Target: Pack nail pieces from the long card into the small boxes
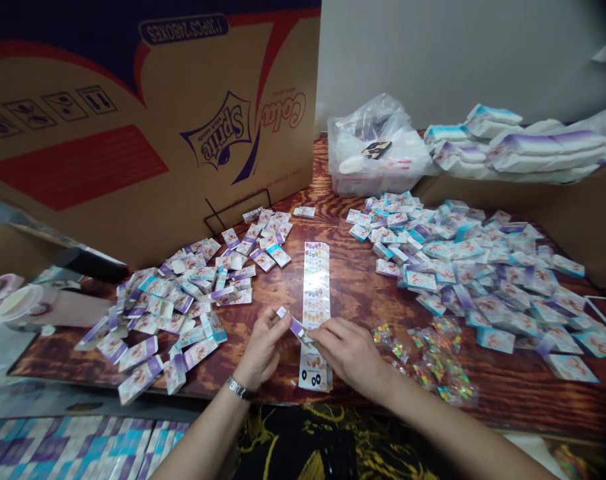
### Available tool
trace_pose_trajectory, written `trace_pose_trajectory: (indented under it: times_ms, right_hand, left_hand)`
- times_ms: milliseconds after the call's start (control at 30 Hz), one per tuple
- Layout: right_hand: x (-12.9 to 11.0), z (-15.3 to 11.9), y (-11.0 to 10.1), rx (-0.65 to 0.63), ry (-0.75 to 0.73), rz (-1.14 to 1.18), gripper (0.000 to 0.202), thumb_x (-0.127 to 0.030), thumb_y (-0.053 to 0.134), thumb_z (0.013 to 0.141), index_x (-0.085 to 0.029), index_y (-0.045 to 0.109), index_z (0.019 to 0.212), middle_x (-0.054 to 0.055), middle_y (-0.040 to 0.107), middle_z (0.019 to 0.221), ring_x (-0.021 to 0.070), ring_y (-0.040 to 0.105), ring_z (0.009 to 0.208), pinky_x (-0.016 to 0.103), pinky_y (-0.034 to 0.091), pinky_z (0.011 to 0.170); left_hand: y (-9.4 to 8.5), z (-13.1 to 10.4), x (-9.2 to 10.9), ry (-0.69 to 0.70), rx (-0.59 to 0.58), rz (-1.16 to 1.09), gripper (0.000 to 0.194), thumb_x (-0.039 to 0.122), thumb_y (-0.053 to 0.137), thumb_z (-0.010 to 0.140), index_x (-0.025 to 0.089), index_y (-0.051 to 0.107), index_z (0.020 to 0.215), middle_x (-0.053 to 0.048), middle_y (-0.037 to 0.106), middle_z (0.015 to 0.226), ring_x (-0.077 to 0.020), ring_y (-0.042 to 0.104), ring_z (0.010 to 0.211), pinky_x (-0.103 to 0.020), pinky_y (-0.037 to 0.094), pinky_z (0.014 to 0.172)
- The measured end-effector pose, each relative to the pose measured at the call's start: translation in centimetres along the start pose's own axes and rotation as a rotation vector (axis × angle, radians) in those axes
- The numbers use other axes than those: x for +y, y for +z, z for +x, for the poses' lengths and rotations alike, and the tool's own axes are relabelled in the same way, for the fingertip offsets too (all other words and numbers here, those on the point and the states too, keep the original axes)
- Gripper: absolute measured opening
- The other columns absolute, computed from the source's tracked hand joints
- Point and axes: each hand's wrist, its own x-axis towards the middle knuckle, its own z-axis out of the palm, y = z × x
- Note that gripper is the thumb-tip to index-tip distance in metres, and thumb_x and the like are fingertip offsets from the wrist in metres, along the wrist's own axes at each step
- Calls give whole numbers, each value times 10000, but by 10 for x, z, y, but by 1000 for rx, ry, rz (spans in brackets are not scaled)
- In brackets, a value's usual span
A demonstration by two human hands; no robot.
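Note:
My left hand [261,347] is closed round a small white and purple box [296,327], tilted above the table. My right hand [350,353] pinches at the box's near right end; whether its fingertips grip a flap or some small whitish thing is hidden. Under both hands lies a long printed sticker strip [316,280], with pictures in rows, possibly several strips stacked. Small clear packets of coloured candy [443,360] lie just right of my right hand. A heap of small boxes [193,293], some with open ends, spreads to the left of my left hand.
A large heap of similar boxes [463,260] covers the table's right side. Behind stand a big Sprite and Cola carton [223,173], a bag-lined plastic tub [377,153] and a carton with strip bundles [547,150]. A pink-white container [57,307] lies at left; packed boxes [77,447] sit below.

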Motion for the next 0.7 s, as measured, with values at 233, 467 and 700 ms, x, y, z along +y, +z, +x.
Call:
trace_pose_trajectory:
  times_ms: [233,467,700]
  right_hand:
    - [5,3,-4,-93,14,-209,119,-127,485,870,-178,577,814,46,578,752,164,527,704,253,410,632]
    - [12,0,-5,-87,215,333,113,-225,472,898,-210,583,912,25,630,866,153,580,803,250,436,709]
    - [13,-6,18,82,628,643,115,-220,515,812,-214,524,927,-15,587,736,128,562,618,228,434,556]
  left_hand:
    - [-4,-2,6,161,-94,567,313,329,710,685,167,522,878,6,591,786,-132,571,731,-245,465,672]
    - [-14,-2,9,332,-319,1113,477,390,663,725,205,567,1154,-80,644,1072,-239,597,963,-360,449,848]
    - [-6,-9,-13,497,-199,1427,428,352,576,807,195,462,1188,-107,608,1075,-258,589,966,-366,470,800]
